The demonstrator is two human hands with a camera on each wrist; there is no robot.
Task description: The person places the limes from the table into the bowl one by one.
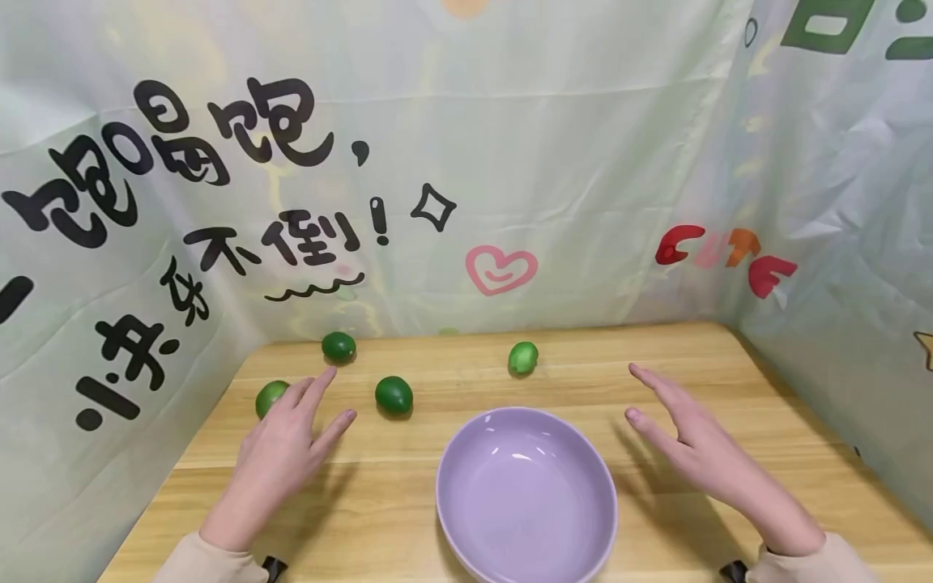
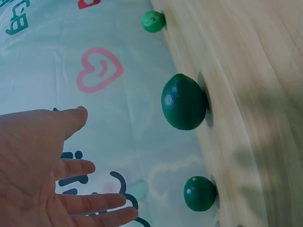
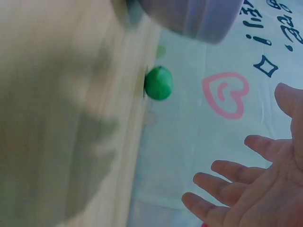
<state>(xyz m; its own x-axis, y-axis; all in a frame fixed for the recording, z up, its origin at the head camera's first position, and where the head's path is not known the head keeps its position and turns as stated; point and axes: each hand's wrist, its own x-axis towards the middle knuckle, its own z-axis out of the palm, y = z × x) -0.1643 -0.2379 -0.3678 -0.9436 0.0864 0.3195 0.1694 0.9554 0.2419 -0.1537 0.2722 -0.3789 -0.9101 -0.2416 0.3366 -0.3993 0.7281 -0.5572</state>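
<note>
A lavender bowl (image 1: 526,494) stands at the front middle of the wooden table, with nothing inside it. Over the table's left side hovers my left hand (image 1: 284,437), fingers extended, holding nothing. It partly hides a green lime (image 1: 271,397). Two darker green limes lie near it, one farther back (image 1: 338,347) and one to its right (image 1: 394,396). Behind the bowl rests a lighter green lime (image 1: 523,358), also visible in the right wrist view. My right hand (image 1: 700,445), spread and holding nothing, hangs in the air to the right of the bowl.
A pale printed cloth (image 1: 568,162) surrounds the wooden table (image 1: 466,368) at the back and both sides. It carries black lettering, a pink heart (image 1: 501,270) and coloured letters. Both hands cast shadows on the tabletop.
</note>
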